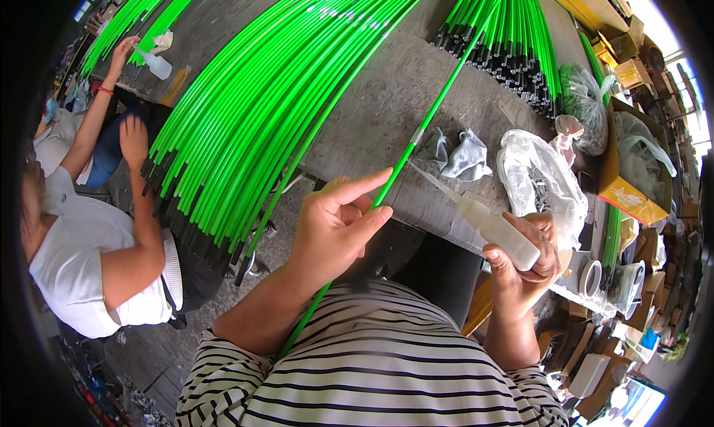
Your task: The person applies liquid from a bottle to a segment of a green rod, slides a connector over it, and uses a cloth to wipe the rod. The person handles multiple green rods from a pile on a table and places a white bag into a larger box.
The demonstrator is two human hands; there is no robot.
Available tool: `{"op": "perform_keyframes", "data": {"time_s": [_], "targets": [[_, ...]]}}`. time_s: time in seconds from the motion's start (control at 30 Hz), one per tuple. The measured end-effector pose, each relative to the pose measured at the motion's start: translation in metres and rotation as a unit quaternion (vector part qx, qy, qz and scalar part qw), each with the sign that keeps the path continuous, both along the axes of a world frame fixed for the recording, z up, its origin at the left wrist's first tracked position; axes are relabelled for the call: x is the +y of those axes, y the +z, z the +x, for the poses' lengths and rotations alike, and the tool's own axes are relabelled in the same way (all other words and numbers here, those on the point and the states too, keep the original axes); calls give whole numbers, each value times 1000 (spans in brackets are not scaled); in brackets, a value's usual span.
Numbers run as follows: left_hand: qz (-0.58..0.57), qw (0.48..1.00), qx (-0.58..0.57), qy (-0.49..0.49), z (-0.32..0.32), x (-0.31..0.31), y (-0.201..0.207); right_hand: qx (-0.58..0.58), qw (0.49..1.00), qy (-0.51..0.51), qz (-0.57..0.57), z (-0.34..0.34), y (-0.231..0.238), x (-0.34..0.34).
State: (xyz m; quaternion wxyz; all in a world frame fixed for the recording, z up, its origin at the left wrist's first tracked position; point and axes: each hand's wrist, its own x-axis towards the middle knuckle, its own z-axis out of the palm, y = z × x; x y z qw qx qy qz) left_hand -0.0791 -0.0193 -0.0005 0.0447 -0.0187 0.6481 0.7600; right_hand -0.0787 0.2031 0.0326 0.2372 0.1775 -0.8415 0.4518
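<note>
My left hand pinches a long thin green rod between thumb and fingers. The rod runs slantwise from beside my body up across the table, and a short silvery band sits on it just above my fingers. In my right hand is a whitish squeeze bottle, tilted so its long narrow nozzle points at the rod. The nozzle's tip is close to the rod below the band; whether they touch, I cannot tell.
Many green rods fan out on the left, black ends past the table edge. Another bundle lies far right. Grey cloth, a clear plastic bag, a tape roll and a cardboard box are rightward. A co-worker sits left.
</note>
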Motion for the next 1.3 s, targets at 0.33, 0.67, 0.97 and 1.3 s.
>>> {"op": "perform_keyframes", "data": {"time_s": [0.33,0.67,0.97,1.3], "targets": [[-6,1000,1,1,0,1,2,4,1000,13,11,1,2,0],[29,999,-22,-17,0,-3,1,14,999,15,30,1,4,1],[66,995,-62,-29,-3,-3,3,16,1000,11,16,1,1,1],[134,986,-94,-38,-5,-9,11,-108,970,-15,-217,-2,-22,15]]}}
